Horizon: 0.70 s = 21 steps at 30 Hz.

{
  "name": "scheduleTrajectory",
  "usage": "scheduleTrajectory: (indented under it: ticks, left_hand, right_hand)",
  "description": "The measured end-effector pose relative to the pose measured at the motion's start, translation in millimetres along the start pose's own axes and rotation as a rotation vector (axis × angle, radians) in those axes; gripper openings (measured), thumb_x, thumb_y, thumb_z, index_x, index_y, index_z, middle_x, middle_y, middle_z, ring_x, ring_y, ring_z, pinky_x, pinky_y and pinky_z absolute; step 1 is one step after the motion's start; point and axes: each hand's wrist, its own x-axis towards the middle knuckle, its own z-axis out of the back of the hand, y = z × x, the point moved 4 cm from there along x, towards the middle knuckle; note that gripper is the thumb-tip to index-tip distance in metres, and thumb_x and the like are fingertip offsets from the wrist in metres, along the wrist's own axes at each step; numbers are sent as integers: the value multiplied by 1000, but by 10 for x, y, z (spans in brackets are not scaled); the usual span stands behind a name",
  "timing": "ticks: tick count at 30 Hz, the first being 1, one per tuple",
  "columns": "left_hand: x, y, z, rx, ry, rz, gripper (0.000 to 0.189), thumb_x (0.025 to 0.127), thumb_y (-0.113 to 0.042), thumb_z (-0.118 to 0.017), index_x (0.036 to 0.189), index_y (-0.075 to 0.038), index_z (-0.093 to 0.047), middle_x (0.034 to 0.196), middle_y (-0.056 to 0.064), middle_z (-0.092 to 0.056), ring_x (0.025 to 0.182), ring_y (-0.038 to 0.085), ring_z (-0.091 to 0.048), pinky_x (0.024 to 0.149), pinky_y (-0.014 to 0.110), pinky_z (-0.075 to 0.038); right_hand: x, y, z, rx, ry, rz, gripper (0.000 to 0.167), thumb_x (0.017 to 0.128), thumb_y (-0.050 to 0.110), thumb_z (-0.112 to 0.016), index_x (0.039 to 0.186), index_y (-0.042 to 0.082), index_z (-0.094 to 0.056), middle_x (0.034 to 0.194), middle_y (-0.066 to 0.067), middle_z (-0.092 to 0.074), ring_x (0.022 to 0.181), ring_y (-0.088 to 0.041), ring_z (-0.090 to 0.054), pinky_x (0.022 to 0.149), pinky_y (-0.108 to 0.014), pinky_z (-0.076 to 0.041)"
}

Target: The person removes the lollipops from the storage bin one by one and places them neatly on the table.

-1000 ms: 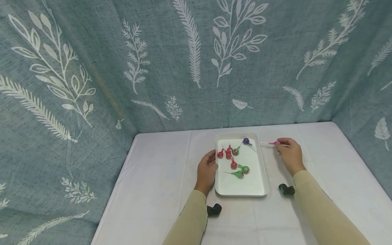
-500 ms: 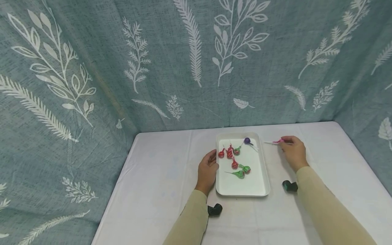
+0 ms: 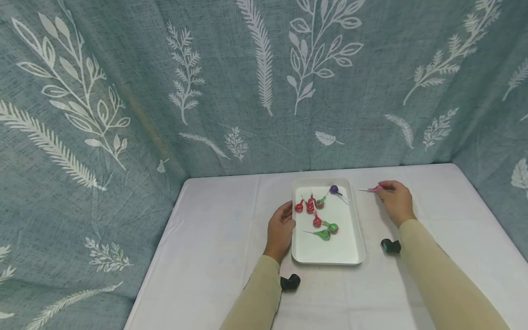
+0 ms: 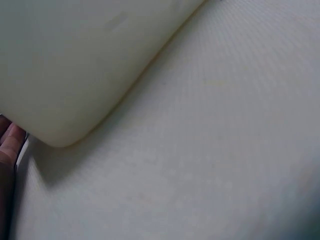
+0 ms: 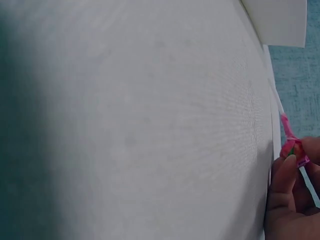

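A white tray [image 3: 328,253] lies on the table, holding red-, green- and purple-wrapped lollipops. My left hand [image 3: 279,233] rests against its left side, fingers along the outer wall. In the left wrist view, the fingers [image 4: 12,141] touch the tray wall [image 4: 65,120]. To the right of the tray, my right hand [image 3: 397,201] pinches a pink-wrapped lollipop [image 3: 376,188] by its candy end between thumb and finger. Its white stick points left toward the tray. The right wrist view shows the pink lollipop [image 5: 288,131] held in the fingertips [image 5: 285,172].
A white cloth covers the table [image 3: 214,238]. Patterned blue-green curtains [image 3: 231,82] hang behind it and at both sides. A dark wrist camera [image 3: 290,282] sits at the left wrist and another dark camera [image 3: 390,246] at the right.
My right hand has shifted slightly right and back with the pink lollipop, its stick moving off from the tray's rim. The left hand stays at the tray's side.
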Motion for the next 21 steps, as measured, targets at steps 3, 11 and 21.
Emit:
scheduleTrajectory:
  ticks: [3,11,21]
  left_hand:
    - [-4,-7,1,0,0,1,63,92,5,-53,155,-1,-56,149,14,-64,136,28,-62,112,36,-51]
    - [0,-13,5,12,2,0,63,91,5,-53,154,-1,-57,149,12,-64,136,26,-62,112,34,-51]
    - [10,4,8,25,6,9,63,92,4,-53,154,-1,-57,149,12,-64,136,25,-62,111,33,-51]
  right_hand:
    - [21,-22,-11,-11,9,-3,39,111,17,-59,142,-6,-63,140,-27,-62,127,-38,-57,90,-30,-52]
    - [29,-46,-23,-44,16,16,39,112,14,-58,144,-6,-62,141,-27,-62,129,-41,-56,99,-43,-54]
    - [32,-83,-27,-57,20,34,42,109,11,-58,148,-5,-61,143,-28,-59,130,-43,-55,107,-53,-51]
